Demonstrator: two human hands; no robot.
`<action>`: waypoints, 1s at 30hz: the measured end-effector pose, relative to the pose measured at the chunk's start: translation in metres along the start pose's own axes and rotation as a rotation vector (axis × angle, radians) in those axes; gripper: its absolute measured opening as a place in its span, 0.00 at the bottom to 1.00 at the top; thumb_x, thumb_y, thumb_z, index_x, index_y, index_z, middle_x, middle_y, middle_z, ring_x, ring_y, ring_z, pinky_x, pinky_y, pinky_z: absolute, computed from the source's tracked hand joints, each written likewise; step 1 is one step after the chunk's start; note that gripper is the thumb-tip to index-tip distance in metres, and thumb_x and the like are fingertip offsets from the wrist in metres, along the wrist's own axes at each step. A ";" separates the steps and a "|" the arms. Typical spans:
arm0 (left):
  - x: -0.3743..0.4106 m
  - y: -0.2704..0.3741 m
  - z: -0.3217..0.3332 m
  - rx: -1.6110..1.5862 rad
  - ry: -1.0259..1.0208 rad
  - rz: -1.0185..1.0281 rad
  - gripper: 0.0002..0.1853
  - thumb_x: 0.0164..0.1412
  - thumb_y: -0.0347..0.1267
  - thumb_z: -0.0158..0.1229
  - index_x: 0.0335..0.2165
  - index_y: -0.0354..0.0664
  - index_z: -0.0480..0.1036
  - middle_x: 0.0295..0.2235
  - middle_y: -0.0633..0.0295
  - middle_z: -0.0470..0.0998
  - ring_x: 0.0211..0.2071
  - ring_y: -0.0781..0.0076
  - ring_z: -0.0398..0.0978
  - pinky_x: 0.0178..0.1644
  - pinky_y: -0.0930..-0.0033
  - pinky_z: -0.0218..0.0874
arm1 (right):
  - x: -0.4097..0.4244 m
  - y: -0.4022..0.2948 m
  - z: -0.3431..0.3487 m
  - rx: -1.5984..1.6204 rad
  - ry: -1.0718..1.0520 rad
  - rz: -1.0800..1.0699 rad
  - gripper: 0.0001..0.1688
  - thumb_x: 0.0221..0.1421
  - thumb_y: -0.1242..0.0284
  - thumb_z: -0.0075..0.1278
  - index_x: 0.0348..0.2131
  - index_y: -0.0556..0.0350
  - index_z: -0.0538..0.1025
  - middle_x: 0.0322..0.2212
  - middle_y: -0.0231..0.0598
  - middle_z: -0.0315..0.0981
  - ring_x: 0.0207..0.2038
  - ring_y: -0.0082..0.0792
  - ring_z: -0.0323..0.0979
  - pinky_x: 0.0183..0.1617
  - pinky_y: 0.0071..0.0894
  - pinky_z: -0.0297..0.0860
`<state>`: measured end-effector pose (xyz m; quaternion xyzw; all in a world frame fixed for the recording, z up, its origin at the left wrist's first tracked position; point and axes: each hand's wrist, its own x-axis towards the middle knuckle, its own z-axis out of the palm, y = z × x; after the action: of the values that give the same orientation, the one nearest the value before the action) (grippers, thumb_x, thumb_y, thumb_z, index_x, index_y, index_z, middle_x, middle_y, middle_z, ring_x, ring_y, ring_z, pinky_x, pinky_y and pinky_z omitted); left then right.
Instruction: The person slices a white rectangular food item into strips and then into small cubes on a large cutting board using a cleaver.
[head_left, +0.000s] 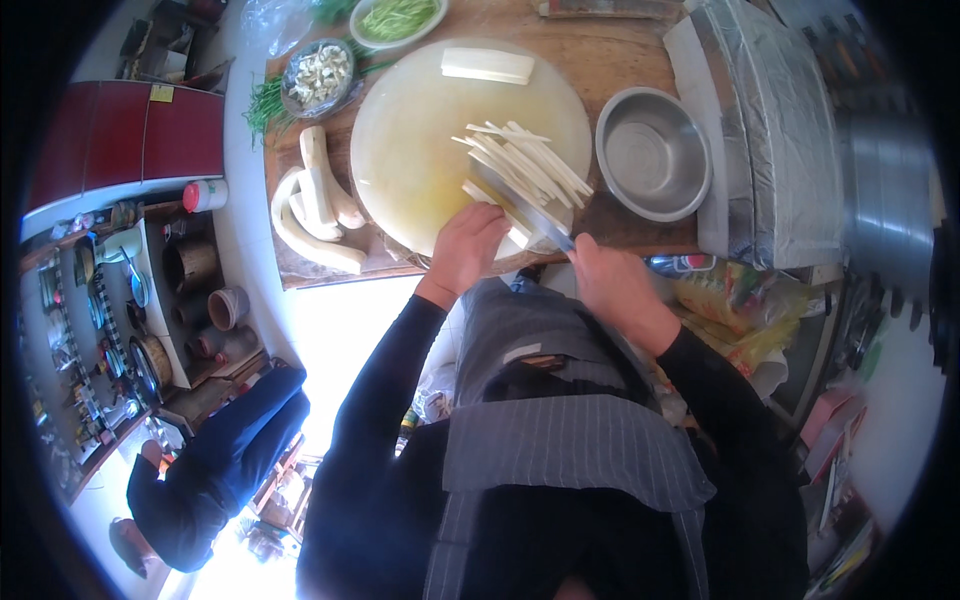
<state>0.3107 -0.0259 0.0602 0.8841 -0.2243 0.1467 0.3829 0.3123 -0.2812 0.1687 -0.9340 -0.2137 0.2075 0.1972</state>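
Observation:
A round, pale cutting board (409, 142) lies on a wooden table. My left hand (469, 236), fingers curled, holds a short white vegetable piece (480, 193) against the board near its front edge. In my right hand (615, 281) is the handle of a kitchen knife (517, 201); its blade lies between that piece and a loose pile of white strips (532, 161). The fingers of my left hand are close to the blade. A trimmed pale block (487, 66) rests at the board's far side. The knife's handle is mostly covered by my grip.
Peeled pale vegetable lengths (319, 199) lie left of the board. Behind them stand a bowl of chopped pieces (321, 71) and a bowl of green shreds (397, 21). A steel basin (652, 154) is on the right, beside a foil-covered box (784, 135). Another person (225, 457) is at lower left.

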 end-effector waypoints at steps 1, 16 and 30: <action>0.000 0.000 0.000 0.001 -0.001 0.003 0.12 0.50 0.19 0.68 0.36 0.39 0.79 0.39 0.57 0.81 0.42 0.52 0.80 0.45 0.57 0.74 | 0.002 -0.003 0.003 0.018 -0.004 0.007 0.09 0.69 0.69 0.47 0.37 0.58 0.69 0.25 0.58 0.80 0.30 0.63 0.80 0.34 0.63 0.73; -0.006 -0.001 0.002 0.035 0.028 0.016 0.14 0.48 0.18 0.68 0.36 0.39 0.80 0.38 0.56 0.81 0.41 0.52 0.80 0.43 0.57 0.74 | -0.002 -0.001 0.002 0.015 -0.033 0.016 0.09 0.69 0.70 0.45 0.38 0.58 0.70 0.24 0.56 0.80 0.30 0.62 0.80 0.35 0.62 0.74; -0.004 0.004 0.001 0.074 0.039 0.012 0.12 0.49 0.19 0.69 0.35 0.39 0.81 0.38 0.57 0.81 0.40 0.54 0.81 0.43 0.60 0.75 | -0.006 0.002 0.027 0.090 -0.065 0.083 0.10 0.70 0.68 0.46 0.38 0.58 0.70 0.24 0.55 0.79 0.30 0.62 0.80 0.34 0.62 0.73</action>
<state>0.3054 -0.0277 0.0602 0.8931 -0.2166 0.1746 0.3534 0.2956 -0.2781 0.1471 -0.9250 -0.1714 0.2553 0.2232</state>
